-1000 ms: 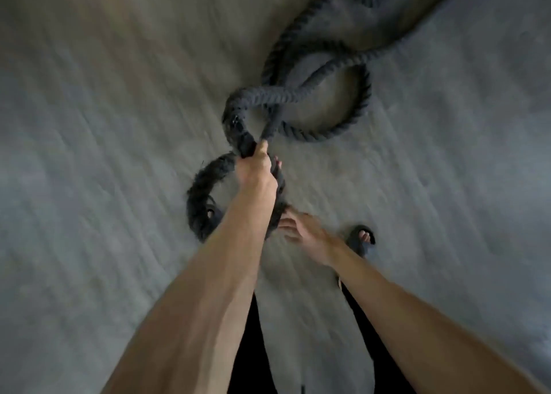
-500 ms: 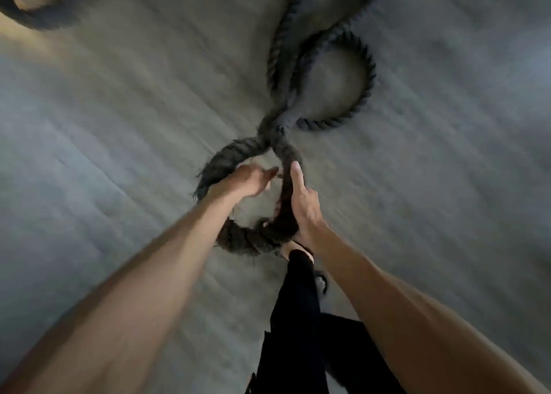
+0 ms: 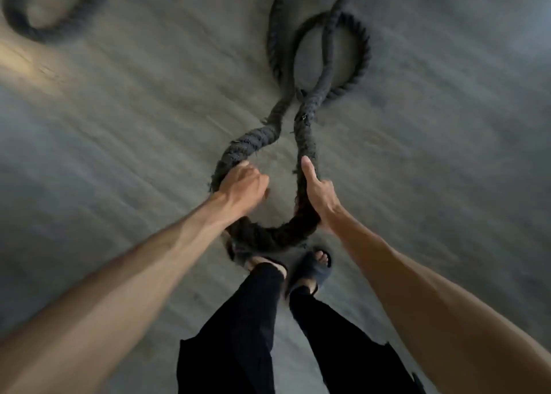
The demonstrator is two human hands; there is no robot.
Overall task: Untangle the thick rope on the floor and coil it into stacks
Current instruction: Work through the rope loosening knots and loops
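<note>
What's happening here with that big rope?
A person is standing over a thick dark rope on a grey floor and holding a U-shaped bend of it up in front of their sandalled feet. The left hand is closed around one side of the bend, the right hand around the other. Beyond the hands the two strands cross and form a loop lying on the floor. Another curl of rope lies at far left. No neat coil is visible.

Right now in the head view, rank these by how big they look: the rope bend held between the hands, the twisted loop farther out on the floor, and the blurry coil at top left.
1. Held dark rope bend
2. Twisted floor loop, close to it, and farther from the camera, so unsure
3. Blurred top-left coil, cut by the frame
</note>
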